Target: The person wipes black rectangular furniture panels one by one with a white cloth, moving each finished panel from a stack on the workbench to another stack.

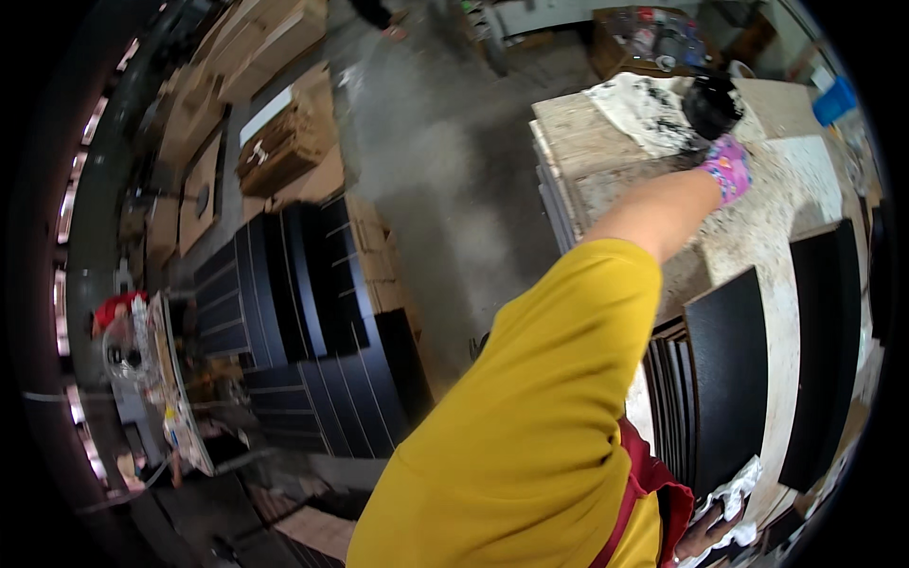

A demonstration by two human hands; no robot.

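Observation:
My left hand (728, 172), in a pink patterned glove, reaches out to the far right of the workbench. It is right beside a black-smeared pot (712, 107), and its fingers are hidden behind the back of the glove. Under the pot lies a white cloth (636, 106) blotched with black. Low at the right edge my right hand (705, 536), its fingers dark-stained, is closed on a crumpled white rag (739, 492). Just beyond it a black board (727, 379) leans against a row of upright boards (670, 407). Another long black board (822, 350) lies to the right.
Stacks of black boards (303, 284) stand on the left across the grey floor (426, 170). Behind them are cardboard boxes (284, 161). A box of bottles and clutter (653, 43) sits past the bench, with a blue container (834, 101) at its right edge.

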